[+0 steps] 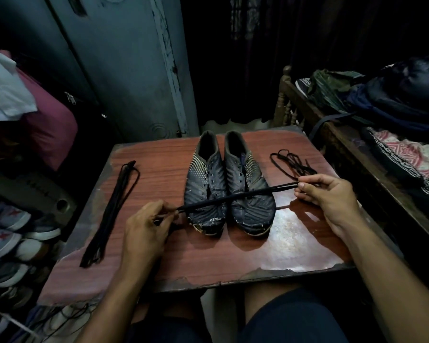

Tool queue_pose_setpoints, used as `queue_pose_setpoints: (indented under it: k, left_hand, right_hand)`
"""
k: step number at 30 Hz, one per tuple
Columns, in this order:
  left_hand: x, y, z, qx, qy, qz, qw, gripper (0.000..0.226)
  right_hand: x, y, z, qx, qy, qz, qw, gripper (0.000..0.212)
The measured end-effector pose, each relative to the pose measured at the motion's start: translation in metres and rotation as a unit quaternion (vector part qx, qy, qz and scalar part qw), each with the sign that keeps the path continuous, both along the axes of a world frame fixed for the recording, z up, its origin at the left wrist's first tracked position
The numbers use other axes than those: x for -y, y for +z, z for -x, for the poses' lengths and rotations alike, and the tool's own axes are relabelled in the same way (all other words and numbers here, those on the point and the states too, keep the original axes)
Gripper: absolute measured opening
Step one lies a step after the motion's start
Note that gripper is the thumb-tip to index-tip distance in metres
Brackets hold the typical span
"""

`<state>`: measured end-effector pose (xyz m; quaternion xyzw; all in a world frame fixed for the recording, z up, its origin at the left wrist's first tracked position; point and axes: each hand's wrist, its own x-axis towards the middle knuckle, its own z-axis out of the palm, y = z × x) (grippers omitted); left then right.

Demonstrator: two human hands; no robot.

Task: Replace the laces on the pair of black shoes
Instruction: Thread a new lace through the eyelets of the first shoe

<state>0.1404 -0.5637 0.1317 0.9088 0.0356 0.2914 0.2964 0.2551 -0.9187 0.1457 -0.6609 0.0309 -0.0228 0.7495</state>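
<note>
Black shoes [229, 184], worn leather with empty eyelets, stand mid-frame on the reddish wooden desk [159, 256]. The left hand [146, 229] and right hand [327, 194] each pinch an end of a doubled black lace [235, 196] stretched over the toes. Best to even both ends before threading the lowest eyelets.

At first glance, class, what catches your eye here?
A pair of worn black shoes sits mid-table with bare eyelets. Both hands stretch a black lace across the toes, the left hand pinching one end, the right hand the other. More laces lie at the table's left and right.
</note>
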Motion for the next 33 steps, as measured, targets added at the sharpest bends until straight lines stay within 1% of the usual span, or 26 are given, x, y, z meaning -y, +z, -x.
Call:
queue_pose_setpoints:
  k: [4,8,11,13,16,17,18,19,20,21,22,23,25,27,28,30,33]
  left_hand:
    - [-0.002,0.001,-0.001,-0.012,-0.005,0.122,0.992,0.023]
    - [-0.005,0.009,-0.006,-0.020,0.005,0.223,0.975,0.015]
    - [-0.011,0.027,-0.017,0.008,-0.001,0.248,0.969,0.018]
    - [-0.015,0.040,-0.023,0.028,-0.013,0.250,0.968,0.019]
    - [-0.019,0.052,-0.027,0.044,-0.024,0.250,0.967,0.022]
    - [-0.019,0.053,-0.028,0.046,-0.024,0.249,0.967,0.023]
    - [-0.019,0.054,-0.027,0.046,-0.026,0.248,0.967,0.022]
    - [-0.017,0.054,-0.027,0.044,-0.027,0.246,0.968,0.021]
    - [-0.015,0.054,-0.026,0.042,-0.030,0.246,0.968,0.020]
    - [-0.013,0.053,-0.024,0.040,-0.030,0.246,0.968,0.018]
    - [-0.010,0.053,-0.023,0.039,-0.031,0.243,0.969,0.018]
    - [-0.007,0.054,-0.023,0.040,-0.031,0.238,0.970,0.019]
    - [0.000,0.058,-0.024,0.047,-0.032,0.235,0.970,0.021]
    - [0.007,0.064,-0.027,0.050,-0.044,0.247,0.967,0.020]
    - [0.011,0.067,-0.028,0.049,-0.054,0.255,0.964,0.019]
    - [0.020,0.076,-0.030,0.046,-0.075,0.257,0.962,0.016]
    - [0.031,0.089,-0.035,0.036,-0.100,0.249,0.962,0.014]
  right_hand:
    - [-0.004,0.000,0.004,0.002,-0.017,-0.029,0.999,0.013]
    - [-0.018,0.011,0.011,0.026,-0.043,-0.085,0.995,0.011]
    - [-0.023,0.024,0.010,0.051,-0.059,-0.108,0.991,0.011]
    - [-0.028,0.030,0.010,0.049,-0.058,-0.109,0.991,0.011]
    - [-0.039,0.031,0.018,0.040,-0.025,-0.046,0.998,0.014]
    - [-0.044,0.030,0.021,0.042,-0.006,0.000,0.999,0.015]
    - [-0.048,0.028,0.024,0.050,0.017,0.072,0.996,0.017]
    - [-0.052,0.026,0.027,0.066,0.044,0.181,0.980,0.021]
    - [-0.056,0.025,0.032,0.087,0.069,0.305,0.946,0.032]
    - [-0.061,0.021,0.039,0.118,0.083,0.415,0.898,0.048]
    - [-0.068,0.018,0.049,0.155,0.086,0.491,0.853,0.061]
    - [-0.078,0.016,0.062,0.194,0.086,0.535,0.818,0.067]
    - [-0.097,0.007,0.082,0.270,0.111,0.570,0.768,0.066]
    - [-0.104,-0.007,0.086,0.300,0.139,0.596,0.732,0.059]
    - [-0.101,-0.013,0.081,0.308,0.136,0.602,0.724,0.053]
    - [-0.085,-0.021,0.065,0.322,0.113,0.602,0.721,0.043]
    - [-0.059,-0.022,0.042,0.316,0.088,0.604,0.726,0.040]
